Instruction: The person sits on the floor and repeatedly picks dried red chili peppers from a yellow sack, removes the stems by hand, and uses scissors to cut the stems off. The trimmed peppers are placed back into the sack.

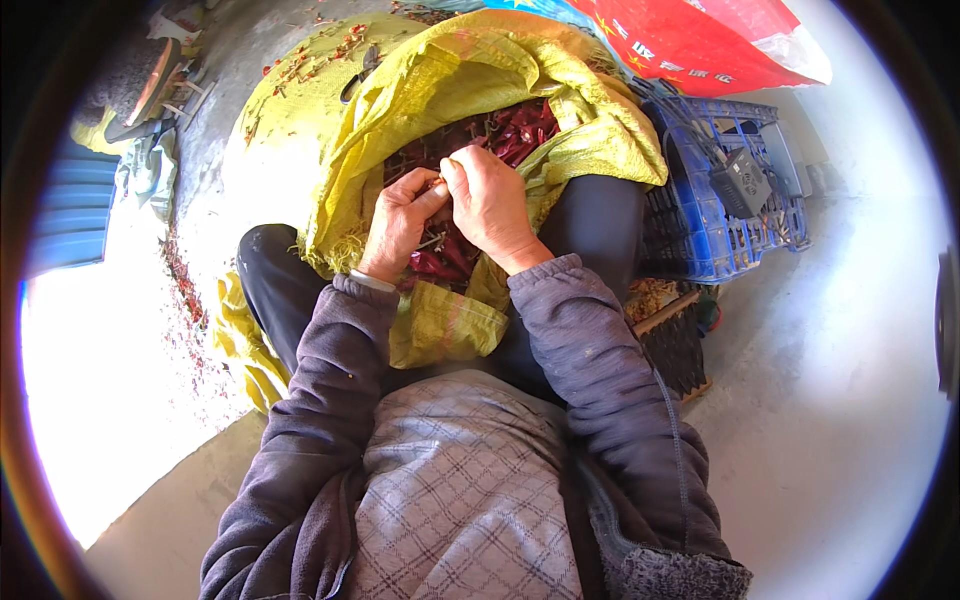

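Note:
A yellow woven plastic sack (442, 64) lies open between my knees, its rim folded back. Dark red dried chili peppers (525, 131) with stems fill it. Over the sack's mouth, my left hand (405, 217) and my right hand (487, 199) meet at the fingertips. Pinched between them is a small orange-brown piece (439, 181), mostly covered by the fingers; it may be part of a chili, but I cannot tell. Thumb and forefinger are closed together on each hand.
To the right stands a blue plastic crate (694, 232) with a black device (740, 184) and cables on it. A full yellow sack (285, 112) with chili scraps lies at the upper left. A red printed bag (690, 45) is beyond. Red scraps (184, 281) litter the floor.

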Available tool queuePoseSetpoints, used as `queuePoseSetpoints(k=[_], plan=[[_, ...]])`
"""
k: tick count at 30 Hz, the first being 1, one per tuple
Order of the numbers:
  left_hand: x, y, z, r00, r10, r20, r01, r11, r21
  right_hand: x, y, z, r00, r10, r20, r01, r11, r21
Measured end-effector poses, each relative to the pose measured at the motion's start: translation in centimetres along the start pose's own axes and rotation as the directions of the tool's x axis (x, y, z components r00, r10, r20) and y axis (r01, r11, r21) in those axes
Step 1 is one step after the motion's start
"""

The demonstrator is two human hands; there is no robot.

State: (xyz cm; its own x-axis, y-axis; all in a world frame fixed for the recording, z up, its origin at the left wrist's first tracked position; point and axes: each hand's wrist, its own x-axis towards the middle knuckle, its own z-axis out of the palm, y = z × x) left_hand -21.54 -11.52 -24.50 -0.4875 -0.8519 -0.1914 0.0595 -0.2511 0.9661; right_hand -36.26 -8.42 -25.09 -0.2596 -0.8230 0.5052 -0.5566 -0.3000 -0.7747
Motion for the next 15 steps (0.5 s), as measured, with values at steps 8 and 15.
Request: queuePoseSetpoints(k=[8, 15], plan=[[0.7, 0.6, -2.3, 1.000, 0.004, -0.023, -0.015, 0.858, -0.514, 3.0, 1.3, -3.3, 0.715, 0.699, 0.027, -0.422, 0.400, 0.814], [3.5, -1.8, -5.2, 0.909, 0.312, 0.278, -0.398, 0.447, 0.801, 2.5, 2.6, -2.5, 0.787, 0.476, 0.393, -0.449, 0.005, 0.893]])
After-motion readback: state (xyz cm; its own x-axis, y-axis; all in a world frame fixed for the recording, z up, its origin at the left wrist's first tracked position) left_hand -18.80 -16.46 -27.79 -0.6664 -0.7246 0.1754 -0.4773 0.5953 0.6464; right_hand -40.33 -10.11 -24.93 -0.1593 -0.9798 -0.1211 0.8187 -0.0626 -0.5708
